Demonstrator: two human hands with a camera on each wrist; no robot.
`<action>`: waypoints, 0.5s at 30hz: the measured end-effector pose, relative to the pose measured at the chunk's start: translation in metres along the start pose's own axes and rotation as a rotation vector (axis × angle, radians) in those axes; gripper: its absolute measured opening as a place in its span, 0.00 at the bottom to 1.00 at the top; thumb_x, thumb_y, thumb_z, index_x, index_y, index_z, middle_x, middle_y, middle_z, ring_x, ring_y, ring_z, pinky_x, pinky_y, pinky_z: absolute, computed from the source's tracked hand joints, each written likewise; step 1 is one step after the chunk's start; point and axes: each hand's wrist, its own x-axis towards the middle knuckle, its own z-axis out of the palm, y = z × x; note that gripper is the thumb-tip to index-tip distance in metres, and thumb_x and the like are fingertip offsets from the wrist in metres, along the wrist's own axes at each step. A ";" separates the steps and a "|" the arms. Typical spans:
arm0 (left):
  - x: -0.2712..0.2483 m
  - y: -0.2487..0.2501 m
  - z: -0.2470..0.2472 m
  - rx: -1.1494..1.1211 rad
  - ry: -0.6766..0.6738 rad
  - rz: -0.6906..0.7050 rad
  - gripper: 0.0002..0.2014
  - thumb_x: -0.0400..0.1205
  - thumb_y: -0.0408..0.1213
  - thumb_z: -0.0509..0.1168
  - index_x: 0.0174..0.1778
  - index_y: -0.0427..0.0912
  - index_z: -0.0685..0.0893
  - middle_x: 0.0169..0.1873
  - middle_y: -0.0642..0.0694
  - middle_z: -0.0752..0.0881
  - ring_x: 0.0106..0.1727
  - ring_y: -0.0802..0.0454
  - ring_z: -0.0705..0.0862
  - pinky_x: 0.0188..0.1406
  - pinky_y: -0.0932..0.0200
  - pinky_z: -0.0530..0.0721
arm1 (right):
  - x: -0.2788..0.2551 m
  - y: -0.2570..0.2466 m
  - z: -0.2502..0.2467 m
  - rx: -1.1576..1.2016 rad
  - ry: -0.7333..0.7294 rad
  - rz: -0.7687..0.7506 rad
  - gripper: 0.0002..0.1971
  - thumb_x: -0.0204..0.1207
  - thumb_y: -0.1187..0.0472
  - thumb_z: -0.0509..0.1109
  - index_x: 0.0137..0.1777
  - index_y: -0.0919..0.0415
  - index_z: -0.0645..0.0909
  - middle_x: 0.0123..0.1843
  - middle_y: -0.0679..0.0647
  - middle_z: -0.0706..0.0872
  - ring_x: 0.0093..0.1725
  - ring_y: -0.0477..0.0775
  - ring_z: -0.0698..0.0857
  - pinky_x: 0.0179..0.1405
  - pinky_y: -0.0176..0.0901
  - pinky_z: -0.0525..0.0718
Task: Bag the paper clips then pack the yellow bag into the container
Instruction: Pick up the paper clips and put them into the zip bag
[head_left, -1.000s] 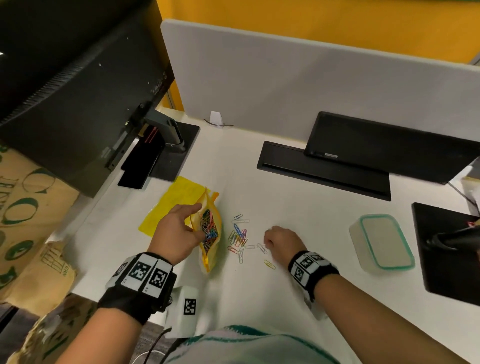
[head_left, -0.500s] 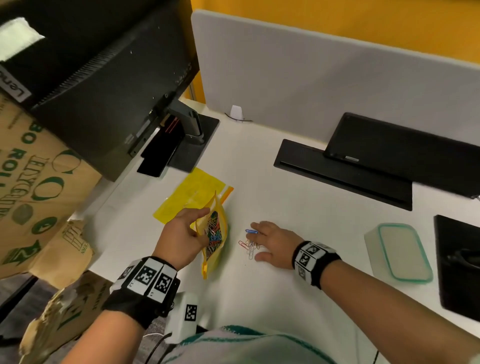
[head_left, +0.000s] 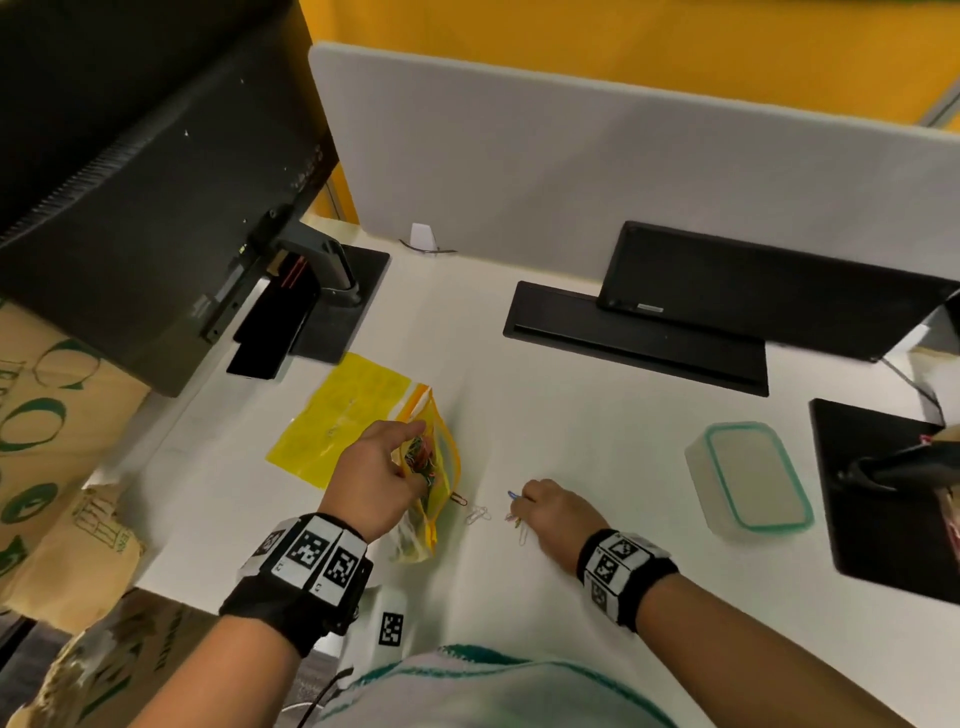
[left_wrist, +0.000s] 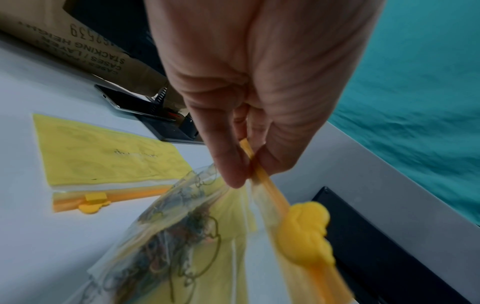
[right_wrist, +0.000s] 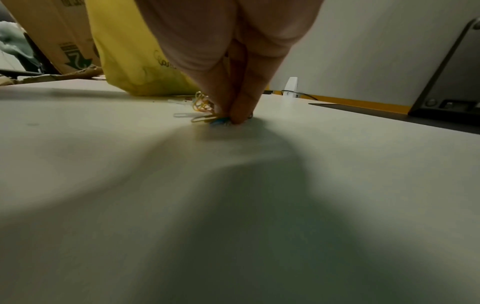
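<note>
Done: clear yellow zip bag (head_left: 434, 457), pinched by left hand (head_left: 371, 480), holds most clips.
Left: right hand (head_left: 558, 514) pinches loose coloured wire paper clips (right_wrist: 205, 117); lidded plastic container (head_left: 748, 478) unpacked.

Office desk: monitor (head_left: 156, 208), grey partition (head_left: 571, 171), black cable tray (head_left: 634, 338).
</note>
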 end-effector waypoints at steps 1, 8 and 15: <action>0.001 0.002 0.001 0.008 -0.003 0.000 0.29 0.68 0.25 0.70 0.66 0.47 0.78 0.65 0.48 0.77 0.33 0.59 0.79 0.39 0.67 0.74 | 0.003 -0.001 0.002 -0.001 0.042 -0.007 0.17 0.42 0.68 0.84 0.31 0.55 0.85 0.29 0.50 0.84 0.28 0.50 0.85 0.16 0.29 0.75; 0.004 0.010 0.003 0.041 -0.027 0.012 0.30 0.69 0.26 0.71 0.68 0.46 0.76 0.67 0.46 0.76 0.36 0.49 0.81 0.44 0.62 0.76 | 0.007 0.004 -0.037 0.600 0.197 0.370 0.10 0.74 0.70 0.68 0.51 0.63 0.88 0.48 0.59 0.89 0.43 0.52 0.84 0.44 0.33 0.78; 0.006 0.013 0.008 0.038 -0.076 0.033 0.31 0.68 0.26 0.72 0.68 0.46 0.76 0.67 0.46 0.76 0.37 0.53 0.80 0.44 0.64 0.76 | 0.024 -0.045 -0.111 1.311 0.241 0.342 0.08 0.67 0.74 0.75 0.45 0.65 0.87 0.33 0.58 0.86 0.29 0.46 0.85 0.34 0.38 0.89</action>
